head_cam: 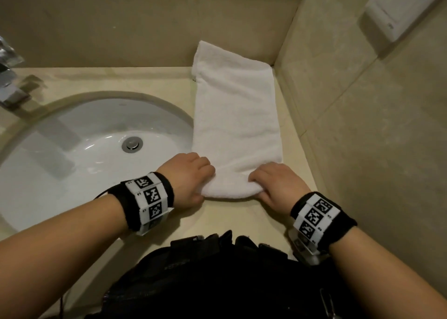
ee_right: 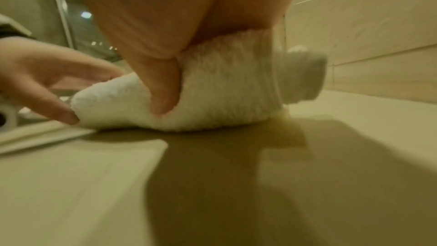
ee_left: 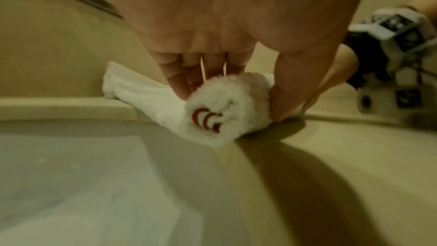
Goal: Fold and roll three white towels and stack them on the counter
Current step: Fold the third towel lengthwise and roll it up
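Note:
A white towel [head_cam: 235, 110], folded into a long strip, lies on the beige counter [head_cam: 244, 218] to the right of the sink, its far end climbing the back wall. Its near end is curled into a small roll [head_cam: 229, 188]. My left hand [head_cam: 193, 176] grips the roll's left end, fingers over the top and thumb behind. My right hand [head_cam: 271, 180] grips the right end the same way. In the left wrist view the roll's end [ee_left: 224, 108] shows red curved lines. In the right wrist view my thumb [ee_right: 163, 85] presses into the roll [ee_right: 212, 91]. Only one towel is in sight.
A white oval sink [head_cam: 79, 149] with a metal drain [head_cam: 132, 144] sits left of the towel, and a chrome faucet [head_cam: 9, 76] stands at the far left. Tiled walls meet in a corner behind the towel. A white wall socket [head_cam: 404, 6] hangs on the right wall.

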`<state>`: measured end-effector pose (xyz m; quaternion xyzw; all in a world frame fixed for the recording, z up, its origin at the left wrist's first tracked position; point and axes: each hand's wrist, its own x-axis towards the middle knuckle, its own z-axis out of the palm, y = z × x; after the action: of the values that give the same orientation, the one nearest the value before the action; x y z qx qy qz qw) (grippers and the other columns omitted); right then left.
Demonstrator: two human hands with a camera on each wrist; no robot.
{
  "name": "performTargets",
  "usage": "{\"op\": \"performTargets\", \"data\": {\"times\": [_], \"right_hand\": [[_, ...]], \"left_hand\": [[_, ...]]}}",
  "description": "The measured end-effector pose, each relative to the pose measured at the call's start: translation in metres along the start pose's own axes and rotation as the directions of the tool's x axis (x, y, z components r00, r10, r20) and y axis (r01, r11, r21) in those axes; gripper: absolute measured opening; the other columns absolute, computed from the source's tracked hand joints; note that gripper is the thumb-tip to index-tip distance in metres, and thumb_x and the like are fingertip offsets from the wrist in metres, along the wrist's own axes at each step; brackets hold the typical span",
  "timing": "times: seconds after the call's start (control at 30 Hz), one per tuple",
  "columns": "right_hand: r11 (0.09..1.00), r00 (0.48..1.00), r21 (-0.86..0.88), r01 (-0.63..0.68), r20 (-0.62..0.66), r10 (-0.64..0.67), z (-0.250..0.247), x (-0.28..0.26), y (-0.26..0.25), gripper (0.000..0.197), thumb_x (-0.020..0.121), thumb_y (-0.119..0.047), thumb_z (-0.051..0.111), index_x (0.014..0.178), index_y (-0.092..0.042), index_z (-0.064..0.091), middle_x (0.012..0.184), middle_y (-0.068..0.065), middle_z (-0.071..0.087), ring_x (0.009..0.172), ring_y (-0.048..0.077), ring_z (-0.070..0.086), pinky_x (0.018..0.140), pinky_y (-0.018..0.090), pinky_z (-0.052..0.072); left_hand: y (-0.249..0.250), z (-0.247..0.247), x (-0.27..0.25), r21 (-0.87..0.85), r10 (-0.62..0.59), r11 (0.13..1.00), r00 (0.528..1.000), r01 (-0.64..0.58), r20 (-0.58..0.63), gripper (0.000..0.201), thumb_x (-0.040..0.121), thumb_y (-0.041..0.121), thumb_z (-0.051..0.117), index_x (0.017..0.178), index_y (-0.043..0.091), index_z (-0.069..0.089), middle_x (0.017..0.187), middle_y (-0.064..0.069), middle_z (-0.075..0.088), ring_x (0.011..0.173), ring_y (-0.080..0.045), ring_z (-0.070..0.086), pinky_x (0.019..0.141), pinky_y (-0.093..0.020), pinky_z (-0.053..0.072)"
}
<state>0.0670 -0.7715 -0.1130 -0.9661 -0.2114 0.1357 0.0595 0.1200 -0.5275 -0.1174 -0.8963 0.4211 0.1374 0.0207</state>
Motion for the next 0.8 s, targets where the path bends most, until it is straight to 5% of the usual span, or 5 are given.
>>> {"op": "performTargets", "data": {"times": [0.27, 0.43, 0.6, 0.7, 0.8], "right_hand": [[0.933, 0.944, 0.149, -0.328, 0.017, 0.329, -0.019, 0.034, 0.032, 0.037, 0.09, -0.032, 0.049, 0.123, -0.016, 0.048, 0.121, 0.009, 0.05, 0.113, 0.028, 0.046, 0.09, 0.034, 0.037], [0.992, 0.986, -0.034, -0.122, -0.122, 0.117, -0.019, 0.028, 0.016, 0.04, 0.085, -0.043, 0.053, 0.11, -0.013, 0.056, 0.11, 0.007, 0.056, 0.098, 0.027, 0.051, 0.082, 0.037, 0.038], [0.994, 0.991, 0.051, -0.101, -0.08, 0.105, -0.015, 0.025, 0.019, 0.037, 0.08, -0.033, 0.064, 0.107, -0.009, 0.06, 0.105, 0.011, 0.063, 0.095, 0.031, 0.057, 0.08, 0.035, 0.04], [0.959, 0.974, 0.177, -0.222, 0.003, 0.225, -0.027, 0.037, 0.031, 0.034, 0.089, -0.033, 0.052, 0.118, -0.016, 0.057, 0.115, 0.007, 0.062, 0.104, 0.027, 0.055, 0.08, 0.029, 0.036], [0.911, 0.931, 0.23, -0.342, 0.21, 0.297, -0.033, 0.04, 0.036, 0.038, 0.092, -0.039, 0.043, 0.123, -0.019, 0.05, 0.12, 0.006, 0.06, 0.106, 0.025, 0.054, 0.079, 0.028, 0.036]], "left_hand": [[-0.031, -0.012, 0.038, -0.574, -0.306, 0.736, 0.933, 0.358, 0.189, 0.038, 0.091, 0.036, 0.047, 0.126, 0.022, 0.044, 0.12, -0.006, 0.059, 0.105, -0.025, 0.055, 0.082, -0.028, 0.039], [-0.037, -0.005, 0.044, -0.617, -0.39, 0.693, 0.914, 0.373, 0.114, 0.032, 0.089, 0.033, 0.053, 0.117, 0.019, 0.051, 0.123, -0.005, 0.054, 0.106, -0.021, 0.053, 0.084, -0.026, 0.038], [-0.028, -0.008, 0.039, -0.346, -0.229, 0.928, 0.947, 0.141, -0.225, 0.038, 0.082, 0.042, 0.057, 0.111, 0.018, 0.055, 0.117, -0.005, 0.054, 0.106, -0.027, 0.05, 0.089, -0.036, 0.038], [-0.017, -0.01, 0.036, -0.049, -0.031, 0.999, 0.988, 0.024, -0.154, 0.058, 0.076, 0.056, 0.056, 0.117, 0.015, 0.05, 0.116, -0.003, 0.054, 0.104, -0.025, 0.051, 0.087, -0.038, 0.039], [-0.014, -0.013, 0.038, -0.024, -0.038, 0.999, 0.988, 0.035, -0.149, 0.043, 0.082, 0.024, 0.051, 0.123, 0.013, 0.045, 0.116, -0.007, 0.056, 0.1, -0.028, 0.052, 0.084, -0.035, 0.039]]}}
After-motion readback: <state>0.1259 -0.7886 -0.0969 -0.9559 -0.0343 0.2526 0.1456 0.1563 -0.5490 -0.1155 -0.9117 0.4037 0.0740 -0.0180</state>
